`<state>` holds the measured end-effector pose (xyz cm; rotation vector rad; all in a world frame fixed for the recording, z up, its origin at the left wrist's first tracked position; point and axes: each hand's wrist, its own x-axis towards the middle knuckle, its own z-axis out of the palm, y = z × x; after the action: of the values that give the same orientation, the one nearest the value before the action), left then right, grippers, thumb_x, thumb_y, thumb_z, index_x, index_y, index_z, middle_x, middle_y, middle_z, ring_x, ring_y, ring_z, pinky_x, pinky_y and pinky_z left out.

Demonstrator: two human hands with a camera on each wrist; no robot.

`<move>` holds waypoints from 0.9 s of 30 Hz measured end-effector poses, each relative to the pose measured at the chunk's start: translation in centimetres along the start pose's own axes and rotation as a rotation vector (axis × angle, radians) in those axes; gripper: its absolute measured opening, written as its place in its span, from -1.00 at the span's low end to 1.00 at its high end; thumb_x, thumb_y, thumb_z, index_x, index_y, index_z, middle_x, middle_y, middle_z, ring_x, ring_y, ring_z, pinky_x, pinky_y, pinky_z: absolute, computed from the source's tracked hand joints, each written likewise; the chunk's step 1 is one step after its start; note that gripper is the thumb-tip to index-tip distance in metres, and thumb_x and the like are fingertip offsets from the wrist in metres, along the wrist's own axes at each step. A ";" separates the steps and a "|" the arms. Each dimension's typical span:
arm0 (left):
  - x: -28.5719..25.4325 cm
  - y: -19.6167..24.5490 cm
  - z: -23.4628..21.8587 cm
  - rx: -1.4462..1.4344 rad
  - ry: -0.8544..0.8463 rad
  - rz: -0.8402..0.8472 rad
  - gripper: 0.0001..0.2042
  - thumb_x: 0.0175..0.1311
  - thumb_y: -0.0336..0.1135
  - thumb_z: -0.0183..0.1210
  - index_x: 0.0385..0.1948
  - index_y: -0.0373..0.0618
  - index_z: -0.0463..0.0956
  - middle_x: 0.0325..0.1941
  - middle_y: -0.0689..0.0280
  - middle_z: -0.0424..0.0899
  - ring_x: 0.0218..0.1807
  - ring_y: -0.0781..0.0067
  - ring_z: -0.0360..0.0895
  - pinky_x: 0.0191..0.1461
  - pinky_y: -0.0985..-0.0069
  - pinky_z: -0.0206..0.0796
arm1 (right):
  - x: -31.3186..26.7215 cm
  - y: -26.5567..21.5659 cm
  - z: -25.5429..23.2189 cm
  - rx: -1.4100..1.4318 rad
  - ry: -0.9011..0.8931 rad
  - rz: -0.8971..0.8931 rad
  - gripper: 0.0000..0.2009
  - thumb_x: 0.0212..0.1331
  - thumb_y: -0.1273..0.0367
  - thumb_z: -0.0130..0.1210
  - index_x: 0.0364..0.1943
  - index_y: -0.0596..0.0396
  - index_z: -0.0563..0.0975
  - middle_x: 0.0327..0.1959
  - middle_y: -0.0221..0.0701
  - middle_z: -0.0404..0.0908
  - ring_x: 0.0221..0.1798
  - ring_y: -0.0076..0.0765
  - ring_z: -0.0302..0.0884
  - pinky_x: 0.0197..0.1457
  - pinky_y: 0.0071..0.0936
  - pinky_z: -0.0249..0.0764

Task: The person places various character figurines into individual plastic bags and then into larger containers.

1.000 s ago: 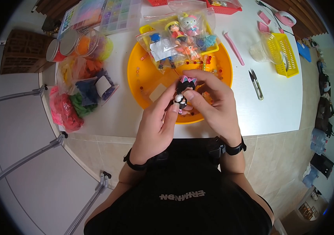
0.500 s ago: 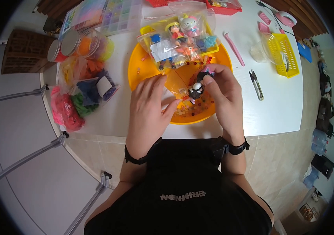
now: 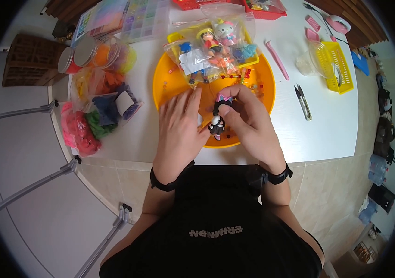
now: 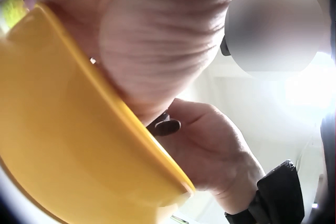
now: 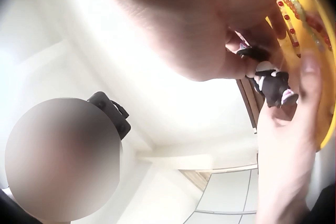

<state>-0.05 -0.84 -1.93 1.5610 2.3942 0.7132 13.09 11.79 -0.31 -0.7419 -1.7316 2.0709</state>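
Note:
My right hand [image 3: 254, 125] pinches a small black-and-white toy figurine [image 3: 216, 126] with a pink bow, thumb across its head. It is held over the near part of a round orange-yellow tray [image 3: 161, 78]. To its left, my left hand [image 3: 179, 132] spreads over the tray with fingers extended, thumb tip right by the figurine's lower end. The figurine's dark body and pink-white feet show in the right wrist view [image 5: 275, 88]. In the left wrist view the tray's outer wall [image 4: 79, 129] hides most of the left fingers.
Bagged toy figures [image 3: 209, 44] lie in a yellow basket over the tray's far rim. Beaded strings [image 5: 289, 22] and loose beads are in the tray. Thread snips [image 3: 303, 102], a pink tool [image 3: 277, 60] and another yellow basket [image 3: 338, 69] stand right; jars [image 3: 84, 54] and colourful bags [image 3: 82, 132] left.
Both hands held the figurine at first. The left hand then let go and spread over the tray, while the right hand carried the figurine right and has since brought it back left.

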 end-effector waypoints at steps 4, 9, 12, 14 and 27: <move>-0.1 0.1 -0.6 -0.286 0.001 0.009 -0.22 -0.03 -0.39 0.45 0.36 -0.19 0.33 0.17 0.04 0.50 0.27 -0.09 0.41 0.37 0.05 0.18 | -0.9 -0.7 -0.3 -0.091 -0.084 -0.038 -0.77 0.34 0.50 0.15 0.03 0.24 0.48 -0.20 -0.29 0.61 -0.17 -0.43 0.60 -0.03 -0.46 0.52; 0.0 0.4 -1.2 -0.411 0.005 0.092 -0.28 -0.03 -0.42 0.45 0.28 -0.15 0.37 0.14 0.07 0.50 0.23 -0.12 0.42 0.35 0.07 0.21 | -1.6 -1.8 -0.2 -0.160 -0.140 -0.208 -0.76 0.29 0.52 0.17 0.01 0.22 0.50 -0.25 -0.28 0.60 -0.22 -0.32 0.60 -0.08 -0.44 0.51; 0.0 0.3 -0.8 -0.465 0.041 0.119 -0.32 -0.04 -0.42 0.47 0.21 -0.15 0.37 0.12 0.08 0.51 0.20 -0.13 0.44 0.34 0.07 0.21 | -2.1 -2.7 -0.4 -0.193 -0.145 -0.184 -0.76 0.27 0.53 0.18 0.00 0.23 0.51 -0.24 -0.26 0.62 -0.19 -0.31 0.62 -0.06 -0.46 0.52; -0.2 0.3 -0.5 -0.523 0.050 0.094 -0.33 -0.03 -0.42 0.49 0.18 -0.14 0.36 0.11 0.08 0.52 0.18 -0.14 0.44 0.32 0.07 0.23 | -2.4 -3.2 -0.5 -0.220 -0.131 -0.191 -0.75 0.25 0.54 0.20 0.00 0.23 0.52 -0.20 -0.26 0.65 -0.17 -0.34 0.63 -0.04 -0.48 0.53; -0.9 1.0 -0.8 -0.684 0.002 0.103 -0.24 -0.06 -0.21 0.62 0.17 -0.22 0.35 0.07 0.11 0.58 0.13 0.02 0.54 0.19 0.21 0.37 | -3.6 -3.3 -1.2 0.040 0.138 -0.489 -0.65 0.17 0.63 0.28 0.06 0.33 0.56 0.04 -0.13 0.65 0.15 -0.23 0.60 0.31 -0.32 0.43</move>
<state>0.79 -1.52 -0.81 1.3683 1.7744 1.3668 16.46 11.34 3.38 -0.3860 -1.5951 1.6749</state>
